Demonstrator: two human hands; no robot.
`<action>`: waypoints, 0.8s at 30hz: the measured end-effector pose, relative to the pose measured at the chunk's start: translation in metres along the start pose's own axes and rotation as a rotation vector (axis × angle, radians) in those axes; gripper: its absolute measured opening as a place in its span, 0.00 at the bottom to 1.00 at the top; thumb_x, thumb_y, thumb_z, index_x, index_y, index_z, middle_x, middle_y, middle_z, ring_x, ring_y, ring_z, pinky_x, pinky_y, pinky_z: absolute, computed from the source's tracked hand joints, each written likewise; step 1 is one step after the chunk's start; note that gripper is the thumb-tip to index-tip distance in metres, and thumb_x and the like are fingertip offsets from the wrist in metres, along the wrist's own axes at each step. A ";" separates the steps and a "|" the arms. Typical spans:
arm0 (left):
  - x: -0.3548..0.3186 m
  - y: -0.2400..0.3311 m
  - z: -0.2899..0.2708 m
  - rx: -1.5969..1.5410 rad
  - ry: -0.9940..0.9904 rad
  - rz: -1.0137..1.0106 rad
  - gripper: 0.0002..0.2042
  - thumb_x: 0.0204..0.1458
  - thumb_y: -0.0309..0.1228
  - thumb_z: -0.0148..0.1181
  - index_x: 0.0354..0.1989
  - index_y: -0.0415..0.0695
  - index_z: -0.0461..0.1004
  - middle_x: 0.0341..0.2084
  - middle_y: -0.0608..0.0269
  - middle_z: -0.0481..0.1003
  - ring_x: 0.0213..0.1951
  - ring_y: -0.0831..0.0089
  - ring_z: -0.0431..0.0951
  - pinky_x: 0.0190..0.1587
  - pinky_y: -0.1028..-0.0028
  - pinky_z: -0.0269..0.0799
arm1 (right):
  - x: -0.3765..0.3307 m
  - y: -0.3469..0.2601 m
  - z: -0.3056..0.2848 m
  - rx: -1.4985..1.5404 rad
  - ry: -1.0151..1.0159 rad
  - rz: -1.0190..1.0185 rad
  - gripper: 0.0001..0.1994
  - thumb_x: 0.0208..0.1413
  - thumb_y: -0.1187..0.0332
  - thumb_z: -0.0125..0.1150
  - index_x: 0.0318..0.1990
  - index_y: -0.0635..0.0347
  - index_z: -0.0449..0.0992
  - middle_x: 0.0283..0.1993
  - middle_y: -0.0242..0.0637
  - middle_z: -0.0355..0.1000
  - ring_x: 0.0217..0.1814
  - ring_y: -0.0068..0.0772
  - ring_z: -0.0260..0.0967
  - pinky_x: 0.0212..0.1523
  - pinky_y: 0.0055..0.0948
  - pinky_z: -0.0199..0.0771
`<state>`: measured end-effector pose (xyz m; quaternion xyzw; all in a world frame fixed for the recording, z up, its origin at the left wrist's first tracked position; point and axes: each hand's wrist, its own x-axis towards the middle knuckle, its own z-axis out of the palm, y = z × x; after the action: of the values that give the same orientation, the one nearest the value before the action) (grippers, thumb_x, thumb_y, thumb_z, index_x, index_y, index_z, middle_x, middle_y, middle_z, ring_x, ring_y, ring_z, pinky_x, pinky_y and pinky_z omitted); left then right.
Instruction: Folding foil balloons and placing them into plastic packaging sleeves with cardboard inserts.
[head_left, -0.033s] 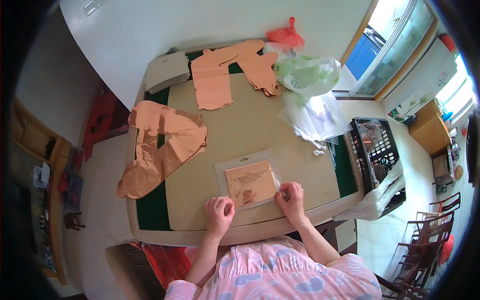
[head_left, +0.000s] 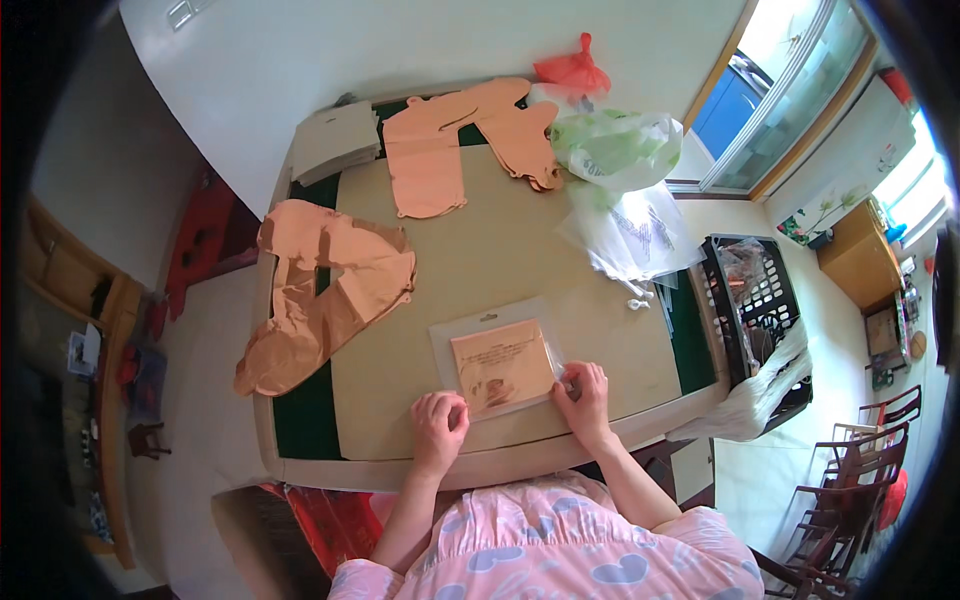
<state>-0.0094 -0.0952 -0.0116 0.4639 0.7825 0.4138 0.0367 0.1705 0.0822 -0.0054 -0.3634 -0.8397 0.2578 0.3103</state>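
In front of me on the table lies a flat clear plastic package with a hanging hole at its top. Inside it is a folded rose-gold foil sheet with small dark print. My left hand is curled, thumb and fingers pinched at the package's lower left corner. At its lower right edge my right hand pinches the clear plastic. A crumpled rose-gold foil balloon, deflated, lies to the left. Farther back, flat rose-gold foil balloons are spread in a stack.
A stack of grey-beige sheets sits at the far left corner. Clear plastic bags, a green-and-white bag and a red bag lie at the far right. Beside the table's right edge stands a black crate with white strands over it.
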 end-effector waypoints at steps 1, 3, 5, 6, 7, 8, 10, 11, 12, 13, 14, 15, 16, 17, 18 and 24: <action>0.000 0.001 0.000 0.008 0.014 -0.022 0.11 0.41 0.22 0.65 0.31 0.46 0.69 0.35 0.63 0.74 0.43 0.62 0.73 0.49 0.61 0.65 | 0.000 0.001 0.000 0.002 0.003 -0.002 0.14 0.45 0.76 0.63 0.41 0.57 0.71 0.34 0.36 0.69 0.41 0.41 0.67 0.44 0.38 0.65; 0.001 -0.001 0.001 -0.009 0.031 -0.014 0.12 0.41 0.21 0.64 0.33 0.46 0.68 0.35 0.61 0.73 0.43 0.61 0.73 0.48 0.61 0.66 | 0.000 0.003 -0.001 0.006 0.006 -0.004 0.16 0.45 0.76 0.63 0.44 0.58 0.71 0.34 0.36 0.68 0.40 0.41 0.66 0.44 0.38 0.65; 0.002 -0.003 0.002 -0.027 0.050 -0.001 0.14 0.41 0.20 0.64 0.34 0.45 0.67 0.36 0.60 0.72 0.43 0.59 0.72 0.48 0.61 0.66 | 0.000 0.006 -0.001 0.038 -0.004 0.006 0.16 0.46 0.80 0.60 0.45 0.59 0.71 0.35 0.39 0.66 0.40 0.41 0.64 0.46 0.37 0.66; 0.002 -0.004 0.002 -0.027 0.055 0.010 0.14 0.40 0.19 0.64 0.34 0.45 0.67 0.36 0.59 0.72 0.43 0.58 0.72 0.47 0.61 0.67 | 0.001 0.005 -0.001 0.038 -0.004 0.006 0.16 0.46 0.80 0.60 0.45 0.59 0.71 0.35 0.39 0.66 0.40 0.41 0.64 0.46 0.37 0.66; 0.001 -0.004 0.002 -0.028 0.061 0.022 0.14 0.40 0.18 0.64 0.34 0.44 0.67 0.36 0.58 0.72 0.43 0.58 0.72 0.47 0.61 0.67 | 0.003 0.004 0.000 0.041 0.032 0.009 0.16 0.47 0.81 0.58 0.45 0.60 0.70 0.36 0.40 0.66 0.41 0.42 0.64 0.46 0.37 0.66; 0.000 -0.003 0.001 -0.027 0.062 0.022 0.14 0.40 0.18 0.64 0.34 0.44 0.67 0.36 0.58 0.72 0.43 0.58 0.72 0.47 0.61 0.67 | 0.003 0.003 0.000 0.043 0.068 0.011 0.16 0.48 0.83 0.56 0.46 0.60 0.70 0.37 0.41 0.66 0.41 0.42 0.64 0.46 0.38 0.66; 0.000 -0.001 0.000 -0.030 0.068 0.029 0.14 0.40 0.18 0.64 0.34 0.44 0.67 0.36 0.58 0.72 0.43 0.57 0.72 0.47 0.61 0.67 | 0.002 0.013 0.001 0.019 0.065 0.028 0.17 0.47 0.82 0.56 0.47 0.60 0.70 0.39 0.42 0.66 0.44 0.44 0.64 0.48 0.40 0.66; 0.000 -0.001 -0.001 -0.030 0.070 0.031 0.14 0.40 0.18 0.64 0.34 0.44 0.67 0.36 0.58 0.72 0.43 0.57 0.72 0.47 0.61 0.67 | 0.001 0.015 0.002 -0.004 0.060 0.046 0.18 0.46 0.82 0.56 0.47 0.59 0.70 0.41 0.44 0.67 0.48 0.46 0.64 0.50 0.43 0.66; 0.001 -0.001 0.000 -0.022 0.066 0.035 0.14 0.41 0.18 0.63 0.34 0.43 0.67 0.37 0.56 0.72 0.44 0.56 0.72 0.47 0.61 0.68 | -0.001 0.013 0.003 -0.004 0.062 0.042 0.18 0.46 0.82 0.56 0.47 0.59 0.70 0.41 0.44 0.67 0.48 0.46 0.64 0.50 0.43 0.66; 0.001 0.000 0.000 -0.013 0.063 0.038 0.13 0.41 0.17 0.63 0.34 0.43 0.67 0.37 0.55 0.72 0.44 0.56 0.72 0.47 0.61 0.69 | -0.006 0.007 0.007 -0.043 0.038 -0.035 0.20 0.46 0.83 0.54 0.49 0.60 0.70 0.45 0.44 0.68 0.50 0.47 0.64 0.52 0.41 0.66; 0.002 -0.001 0.000 -0.012 0.066 0.039 0.13 0.41 0.17 0.63 0.34 0.43 0.67 0.37 0.55 0.72 0.44 0.56 0.72 0.47 0.61 0.69 | -0.012 0.000 0.011 -0.082 0.014 -0.113 0.22 0.46 0.85 0.52 0.51 0.60 0.70 0.48 0.44 0.69 0.53 0.47 0.65 0.54 0.39 0.67; 0.002 -0.001 0.000 -0.015 0.061 0.037 0.13 0.41 0.17 0.63 0.34 0.43 0.67 0.38 0.55 0.72 0.44 0.56 0.72 0.47 0.61 0.69 | -0.023 -0.013 0.015 0.041 -0.177 -0.238 0.23 0.46 0.82 0.54 0.54 0.60 0.69 0.53 0.44 0.68 0.58 0.46 0.63 0.59 0.41 0.64; 0.001 -0.001 0.001 -0.023 0.052 0.035 0.13 0.41 0.17 0.63 0.34 0.43 0.67 0.38 0.54 0.72 0.44 0.55 0.72 0.48 0.61 0.69 | -0.032 -0.030 0.017 0.162 -0.366 -0.359 0.25 0.46 0.80 0.55 0.57 0.59 0.69 0.58 0.44 0.67 0.64 0.46 0.61 0.64 0.43 0.60; -0.001 -0.002 0.002 -0.024 0.048 0.036 0.13 0.41 0.17 0.63 0.34 0.43 0.67 0.38 0.54 0.72 0.44 0.55 0.72 0.48 0.61 0.69 | -0.037 -0.051 0.023 0.042 -0.450 -0.455 0.26 0.47 0.76 0.56 0.59 0.59 0.68 0.61 0.42 0.65 0.67 0.42 0.58 0.66 0.45 0.57; 0.000 -0.003 0.002 -0.034 0.054 0.034 0.13 0.41 0.17 0.62 0.35 0.42 0.67 0.38 0.54 0.72 0.45 0.55 0.72 0.48 0.61 0.69 | -0.039 -0.065 0.028 -0.078 -0.533 -0.555 0.28 0.49 0.72 0.57 0.61 0.58 0.67 0.65 0.40 0.63 0.71 0.39 0.55 0.69 0.47 0.53; 0.001 0.000 0.001 0.017 0.049 0.050 0.14 0.40 0.17 0.62 0.35 0.43 0.67 0.37 0.56 0.71 0.45 0.56 0.71 0.49 0.60 0.69 | -0.031 -0.055 0.019 -0.205 -0.535 -0.521 0.27 0.52 0.69 0.54 0.63 0.57 0.66 0.68 0.35 0.61 0.72 0.34 0.54 0.71 0.49 0.48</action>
<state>-0.0097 -0.0939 -0.0120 0.4735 0.7748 0.4189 0.0033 0.1491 0.0212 0.0072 -0.0870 -0.9766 0.1707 0.0975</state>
